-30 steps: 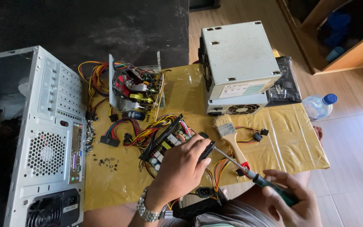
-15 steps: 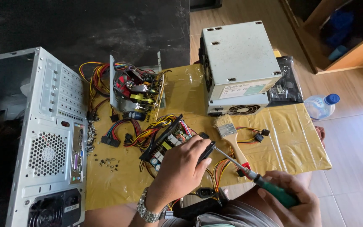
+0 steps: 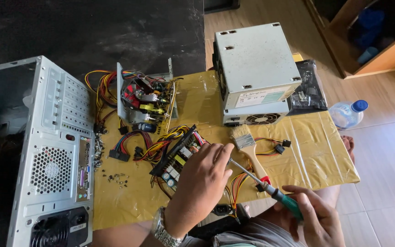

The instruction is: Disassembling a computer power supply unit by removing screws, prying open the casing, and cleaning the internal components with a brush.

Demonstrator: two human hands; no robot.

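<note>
My left hand point(image 3: 200, 182) rests on a bare power supply circuit board point(image 3: 178, 153) with bundled coloured wires, on a yellow sheet point(image 3: 307, 151) on the floor. My fingers meet the metal shaft of a screwdriver point(image 3: 270, 192) near its tip. My right hand point(image 3: 314, 217) grips the screwdriver's green handle at the lower right. A paintbrush point(image 3: 248, 145) with a wooden handle lies just right of my left hand.
An open computer case point(image 3: 51, 151) lies at the left. A second opened power supply point(image 3: 145, 98) with wires sits behind the board. Two stacked grey power supply boxes point(image 3: 254, 68) stand at the back. Loose screws point(image 3: 117, 178), a water bottle point(image 3: 348, 113), a black bag point(image 3: 308, 87).
My right hand and the screwdriver handle have risen slightly in view. My left hand stays on the board with little change.
</note>
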